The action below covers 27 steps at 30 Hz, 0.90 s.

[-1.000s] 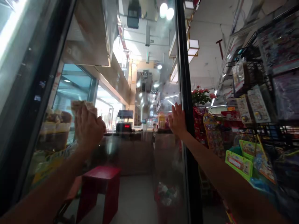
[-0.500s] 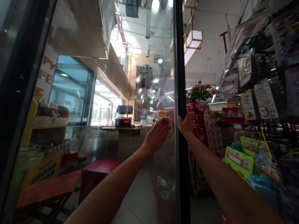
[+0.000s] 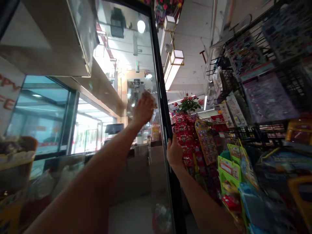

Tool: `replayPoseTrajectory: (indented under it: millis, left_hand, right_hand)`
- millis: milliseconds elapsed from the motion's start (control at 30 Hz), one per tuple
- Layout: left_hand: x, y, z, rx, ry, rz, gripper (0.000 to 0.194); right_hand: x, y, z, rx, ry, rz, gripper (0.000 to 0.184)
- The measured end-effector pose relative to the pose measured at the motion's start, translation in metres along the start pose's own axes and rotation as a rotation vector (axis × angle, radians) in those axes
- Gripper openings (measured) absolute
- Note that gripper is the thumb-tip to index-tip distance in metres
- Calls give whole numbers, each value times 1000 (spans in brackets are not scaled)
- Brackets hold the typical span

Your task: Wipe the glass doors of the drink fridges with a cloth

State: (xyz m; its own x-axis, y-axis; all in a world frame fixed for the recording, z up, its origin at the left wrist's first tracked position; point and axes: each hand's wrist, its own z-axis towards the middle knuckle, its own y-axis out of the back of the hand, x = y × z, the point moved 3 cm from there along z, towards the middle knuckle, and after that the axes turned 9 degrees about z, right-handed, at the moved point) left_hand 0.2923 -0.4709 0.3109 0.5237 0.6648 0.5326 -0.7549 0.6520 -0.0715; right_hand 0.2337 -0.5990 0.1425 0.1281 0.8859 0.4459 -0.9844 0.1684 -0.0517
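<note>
A glass door (image 3: 136, 139) in a black frame (image 3: 159, 81) stands in front of me. My left hand (image 3: 144, 109) is raised against the pane, pressing a light-coloured cloth (image 3: 154, 101) to the glass; most of the cloth is hidden under the palm and fingers. Lower down and to the right, my right hand (image 3: 174, 151) grips the frame's upright edge, its thumb on the near side and its fingers partly out of sight behind.
Through the glass show a counter screen (image 3: 114, 128) and plastic bags (image 3: 44, 183). Right of the door are red packets on a rack (image 3: 185, 136), pink flowers (image 3: 188, 103), green toy boxes (image 3: 229, 167) and hanging packs (image 3: 268, 97). A lit lantern lamp (image 3: 176, 58) hangs above.
My left hand has slid up the glass with the cloth. My right hand still grips the frame. The view has turned right and upward, and the frame now looks tilted.
</note>
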Motion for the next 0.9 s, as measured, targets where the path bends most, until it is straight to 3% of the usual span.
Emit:
replayPoseTrajectory:
  millis: [100,167,233,333,400,433,500,567,633,700,800,867,900]
  left_hand:
    - [-58,-8,-42,16,-164,-15,48]
    - [-63,-5,-75,32,-282,-16,46]
    - [-39,4,-86,56,-256,-1,46]
    - [13,15,-61,76,124,62,51]
    - [21,15,-43,83,268,74,53]
    - [12,14,-40,93,232,61,53]
    - [-23,11,-53,117,25,18,51]
    - [-54,12,-86,136,-205,-15,48]
    - [-57,18,-120,149,-344,-22,47]
    - [-24,26,-134,139,-225,12,46]
    - [40,39,-123,69,249,111,49]
    - [45,42,-112,39,384,138,52]
    - [31,41,-110,42,347,130,52]
  right_hand:
    - [9,10,-2,79,-74,40,47]
    - [11,14,-2,89,-122,89,48]
    - [9,13,-2,118,-173,163,54]
    - [5,9,-2,173,-197,276,65]
    - [2,9,-3,130,-190,308,61]
    - [1,10,-4,95,-187,314,58]
    - [1,13,-4,34,-183,319,57]
    - [1,15,-4,4,-166,330,57]
    - [2,16,-4,-14,-146,345,57]
    - [3,16,-5,-18,-132,357,56]
    - [3,16,-10,-50,-120,343,56]
    - [3,18,-12,-74,-111,319,56]
    - [3,19,-12,-77,-105,309,56]
